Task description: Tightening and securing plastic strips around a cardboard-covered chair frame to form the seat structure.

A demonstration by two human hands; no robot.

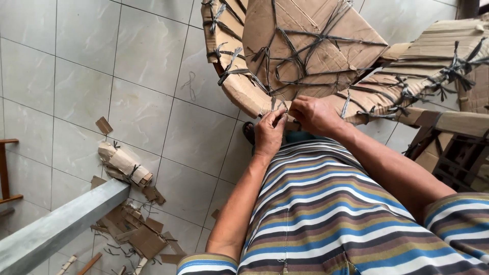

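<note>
Glossy pale floor tiles (142, 56) spread under a curved cardboard frame (300, 51), matte brown and laced with thin dark strips (305, 35). At the frame's lower rim, the left hand (268, 133) and right hand (313, 115) meet, fingers pinched closed on a strip end. The rim runs left to right there. Torn cardboard scraps (135, 224) lie well left of the frame, below it.

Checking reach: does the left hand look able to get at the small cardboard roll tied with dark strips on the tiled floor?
Probably not as it stands: the left hand is up at the cardboard rim, the roll well off.
</note>
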